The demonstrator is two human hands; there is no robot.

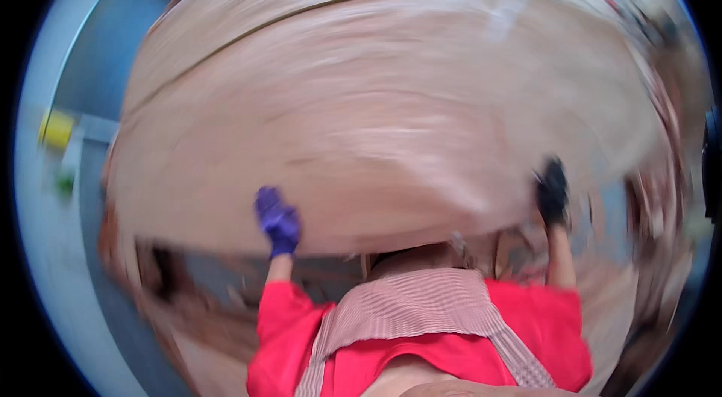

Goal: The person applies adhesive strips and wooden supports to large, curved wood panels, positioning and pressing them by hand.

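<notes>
A broad light-brown sheet (376,134), perhaps wood veneer, spreads in front of me and is smeared by motion. My left hand (278,220), in a purple glove, lies on its near left part with the fingers stretched forward. Over the near right edge of the sheet is my right hand (553,190), in a black glove. Blur hides how its fingers are bent and whether they grip that edge. Both forearms reach forward from red sleeves.
A long dark line (301,12) crosses the far part of the sheet. Below its near edge, blurred brown pieces (180,277) show on the left. Something yellow (56,130) stands at the far left, with a green thing (65,183) beside it.
</notes>
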